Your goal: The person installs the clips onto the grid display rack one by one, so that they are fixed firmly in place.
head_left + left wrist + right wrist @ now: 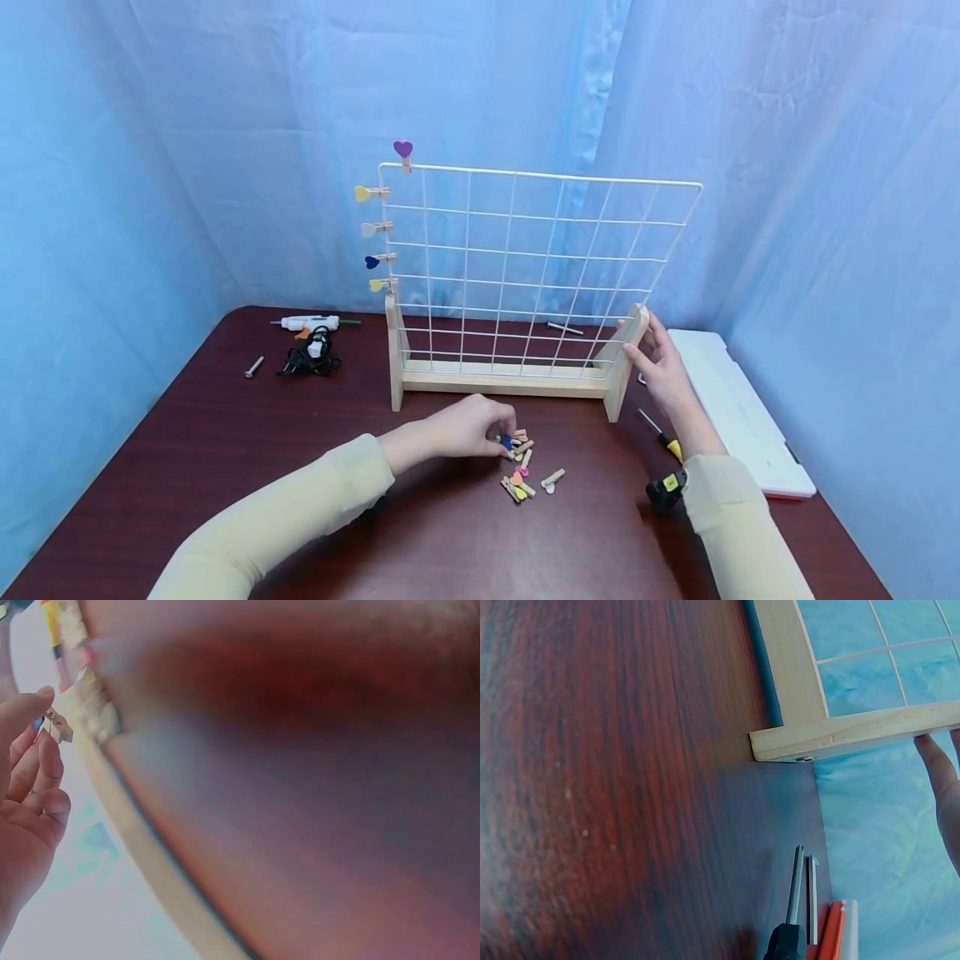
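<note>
A white wire grid [512,218] stands in a pale wooden stand [502,383], tilted back. Heart-topped clothespins are clipped on its left: a purple one [403,150] on the top wire, several down the side, including a dark blue one [372,262]. My left hand [468,427] is low over a small heap of loose clothespins [528,490] in front of the stand. Between its thumb and fingertips it pinches a wooden clothespin [58,729] with a blue heart. With thumb in front and fingers behind, my right hand [666,375] grips the stand's right post [855,729].
To the right lie a yellow-and-black screwdriver [663,437], a black tape measure [665,490] and a white case [738,408]. At the back left are a white pen-shaped tool [315,323], a coiled black cord [309,358] and a bolt [255,367]. Another bolt [565,329] lies behind the grid.
</note>
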{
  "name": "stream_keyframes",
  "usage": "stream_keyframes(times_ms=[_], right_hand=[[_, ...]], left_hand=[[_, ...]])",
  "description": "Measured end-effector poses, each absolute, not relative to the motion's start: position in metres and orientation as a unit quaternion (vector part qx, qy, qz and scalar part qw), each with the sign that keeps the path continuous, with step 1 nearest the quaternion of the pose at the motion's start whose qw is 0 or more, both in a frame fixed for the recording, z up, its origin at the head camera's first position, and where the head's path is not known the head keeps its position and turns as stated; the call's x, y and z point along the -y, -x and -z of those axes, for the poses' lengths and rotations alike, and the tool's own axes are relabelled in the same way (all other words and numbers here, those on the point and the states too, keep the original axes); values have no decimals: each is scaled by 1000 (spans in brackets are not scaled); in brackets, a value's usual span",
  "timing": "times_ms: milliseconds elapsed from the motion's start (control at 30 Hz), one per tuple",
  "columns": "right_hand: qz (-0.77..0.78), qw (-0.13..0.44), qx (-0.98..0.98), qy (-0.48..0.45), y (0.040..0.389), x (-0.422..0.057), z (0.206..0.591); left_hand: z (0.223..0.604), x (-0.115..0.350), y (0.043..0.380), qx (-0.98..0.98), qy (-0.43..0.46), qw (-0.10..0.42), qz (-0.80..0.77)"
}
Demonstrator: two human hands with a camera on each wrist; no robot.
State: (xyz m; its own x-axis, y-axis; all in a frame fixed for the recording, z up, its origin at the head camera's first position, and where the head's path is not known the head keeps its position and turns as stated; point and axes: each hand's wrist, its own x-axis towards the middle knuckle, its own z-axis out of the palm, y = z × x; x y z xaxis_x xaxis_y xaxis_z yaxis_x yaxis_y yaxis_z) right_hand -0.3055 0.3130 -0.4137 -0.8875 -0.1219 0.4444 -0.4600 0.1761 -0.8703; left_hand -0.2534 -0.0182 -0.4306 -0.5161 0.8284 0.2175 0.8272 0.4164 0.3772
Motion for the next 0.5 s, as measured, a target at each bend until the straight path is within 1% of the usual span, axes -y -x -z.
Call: stream_keyframes(times_ms=[67,133,233,300,500], right_hand=[[-613,138,753,-194,305,-313,413],[-614,139,751,-198,306,-312,413],[-617,141,747,-203,307,-313,413],[-622,141,741,-209,308,-313,414],[-630,141,731,-220,311,-315,416]], left_hand=[[416,25,254,-844,-473,8,-255],[400,32,255,-842,-464,-9,-274],[372,44,260,-833,-464,-61,-296],[352,53,263,-825,-462,-107,-308],[286,79,269,-800,-422,-180,-385]])
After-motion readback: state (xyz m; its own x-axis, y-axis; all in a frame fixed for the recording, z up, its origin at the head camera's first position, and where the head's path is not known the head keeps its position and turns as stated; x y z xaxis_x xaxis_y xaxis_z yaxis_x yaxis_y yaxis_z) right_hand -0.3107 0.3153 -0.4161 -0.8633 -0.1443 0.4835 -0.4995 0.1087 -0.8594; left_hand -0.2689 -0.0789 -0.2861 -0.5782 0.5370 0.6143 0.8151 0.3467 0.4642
